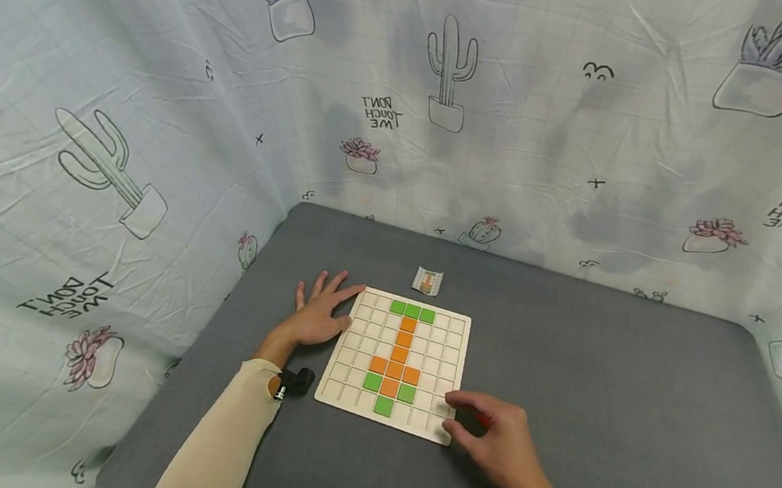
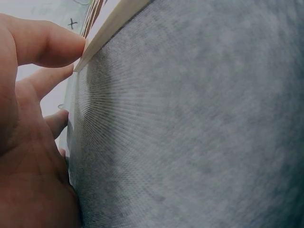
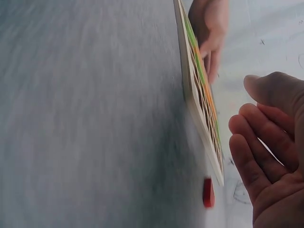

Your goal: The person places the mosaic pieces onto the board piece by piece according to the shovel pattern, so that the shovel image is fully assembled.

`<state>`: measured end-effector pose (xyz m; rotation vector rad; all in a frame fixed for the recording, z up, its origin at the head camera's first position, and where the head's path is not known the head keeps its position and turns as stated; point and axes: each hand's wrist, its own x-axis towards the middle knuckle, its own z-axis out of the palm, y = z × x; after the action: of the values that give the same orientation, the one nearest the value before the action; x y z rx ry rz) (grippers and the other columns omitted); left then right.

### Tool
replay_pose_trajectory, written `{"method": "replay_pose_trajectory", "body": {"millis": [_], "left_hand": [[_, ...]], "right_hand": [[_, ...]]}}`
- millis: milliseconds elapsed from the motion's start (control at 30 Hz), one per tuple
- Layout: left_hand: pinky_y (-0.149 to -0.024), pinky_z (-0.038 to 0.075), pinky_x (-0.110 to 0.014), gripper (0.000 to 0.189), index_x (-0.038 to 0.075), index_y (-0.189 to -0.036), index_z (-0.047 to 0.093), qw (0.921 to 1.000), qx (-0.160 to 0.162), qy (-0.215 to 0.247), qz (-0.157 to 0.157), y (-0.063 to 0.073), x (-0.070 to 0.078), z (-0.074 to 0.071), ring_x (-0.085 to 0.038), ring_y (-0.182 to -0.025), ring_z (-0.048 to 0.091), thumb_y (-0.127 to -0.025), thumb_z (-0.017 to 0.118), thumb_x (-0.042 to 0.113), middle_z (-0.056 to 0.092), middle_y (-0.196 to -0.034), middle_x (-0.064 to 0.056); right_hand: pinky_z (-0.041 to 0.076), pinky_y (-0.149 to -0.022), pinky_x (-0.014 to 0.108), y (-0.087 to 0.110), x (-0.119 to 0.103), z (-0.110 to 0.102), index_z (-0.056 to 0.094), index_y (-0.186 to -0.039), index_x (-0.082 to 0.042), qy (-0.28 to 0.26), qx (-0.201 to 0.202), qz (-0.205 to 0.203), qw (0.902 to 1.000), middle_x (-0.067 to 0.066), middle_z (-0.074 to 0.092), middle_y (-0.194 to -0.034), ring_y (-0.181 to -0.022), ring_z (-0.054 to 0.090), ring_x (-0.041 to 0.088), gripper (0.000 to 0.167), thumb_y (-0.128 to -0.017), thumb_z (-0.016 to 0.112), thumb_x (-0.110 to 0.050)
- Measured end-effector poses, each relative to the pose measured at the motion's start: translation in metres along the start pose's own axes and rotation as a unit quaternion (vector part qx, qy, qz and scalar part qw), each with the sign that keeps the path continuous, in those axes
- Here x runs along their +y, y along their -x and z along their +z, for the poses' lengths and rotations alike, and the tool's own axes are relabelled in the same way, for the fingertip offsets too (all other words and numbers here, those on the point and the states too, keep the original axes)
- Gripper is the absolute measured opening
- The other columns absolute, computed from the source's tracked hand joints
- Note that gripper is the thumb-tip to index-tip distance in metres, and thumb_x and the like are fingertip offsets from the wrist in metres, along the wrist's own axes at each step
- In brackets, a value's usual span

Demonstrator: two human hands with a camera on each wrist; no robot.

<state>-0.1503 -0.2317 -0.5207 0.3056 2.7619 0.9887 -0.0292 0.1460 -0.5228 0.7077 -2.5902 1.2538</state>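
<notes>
A square wooden grid board (image 1: 440, 352) lies on the grey table, with green tiles (image 1: 412, 311) and orange tiles (image 1: 395, 370) forming a figure in its squares. My left hand (image 1: 315, 317) rests at the board's left side, fingers spread. In the left wrist view, its thumb (image 2: 57, 45) touches the board's edge (image 2: 102, 38). Near the lower right corner hovers my right hand (image 1: 495, 442), thumb and fingers apart with nothing visible between them. A small red piece (image 3: 208, 192) sits on the table beyond the board in the right wrist view, partly hidden by the hand in the head view.
Behind the board lies a small card (image 1: 427, 281) printed with a similar coloured grid figure. The grey table (image 1: 599, 377) extends to the right. Cloth curtain (image 1: 531, 131) with cactus drawings hangs along the back and left.
</notes>
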Motion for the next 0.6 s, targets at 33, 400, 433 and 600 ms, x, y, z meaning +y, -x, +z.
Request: {"method": "replay_pose_trajectory", "body": {"millis": [33,400,433,600], "left_hand": [[-0.125,-0.018,-0.077,0.068,0.021,-0.170,0.044,1.0000,0.000,0.000,0.000,0.000,0.000,0.000,-0.048,-0.170,-0.007,-0.104,0.057,0.017,0.013,-0.185,-0.017],[-0.125,-0.017,-0.077,0.068,0.021,-0.170,0.044,1.0000,0.003,-0.001,-0.001,-0.001,0.000,0.001,-0.049,-0.170,-0.006,-0.104,0.058,0.017,0.015,-0.184,-0.018],[-0.125,-0.017,-0.077,0.068,0.021,-0.170,0.044,1.0000,0.003,-0.002,-0.001,-0.001,0.000,0.001,-0.049,-0.170,-0.006,-0.104,0.058,0.017,0.015,-0.184,-0.017],[-0.126,-0.016,-0.077,0.068,0.022,-0.170,0.045,1.0000,0.005,-0.005,-0.002,-0.001,0.000,0.001,-0.048,-0.170,-0.006,-0.103,0.059,0.018,0.015,-0.184,-0.017]], "right_hand": [[0.062,-0.071,0.030,0.001,0.002,-0.003,0.085,-0.114,-0.015,0.001,0.000,0.003,1.0000,-0.009,0.084,-0.107,-0.087,0.078,0.012,0.039,-0.078,0.098,-0.004],[0.058,-0.082,0.015,0.016,0.019,-0.033,0.085,-0.116,-0.017,0.025,0.016,0.000,0.9996,-0.009,0.083,-0.107,-0.092,0.079,0.010,0.043,-0.077,0.099,-0.005],[0.057,-0.087,0.012,0.017,0.020,-0.036,0.085,-0.116,-0.018,0.030,0.018,-0.004,0.9994,-0.010,0.083,-0.107,-0.093,0.079,0.010,0.044,-0.077,0.099,-0.005],[0.053,-0.090,0.008,0.026,0.028,-0.046,0.084,-0.116,-0.023,0.045,0.025,-0.011,0.9986,-0.011,0.083,-0.107,-0.094,0.080,0.010,0.048,-0.075,0.099,-0.004]]}}
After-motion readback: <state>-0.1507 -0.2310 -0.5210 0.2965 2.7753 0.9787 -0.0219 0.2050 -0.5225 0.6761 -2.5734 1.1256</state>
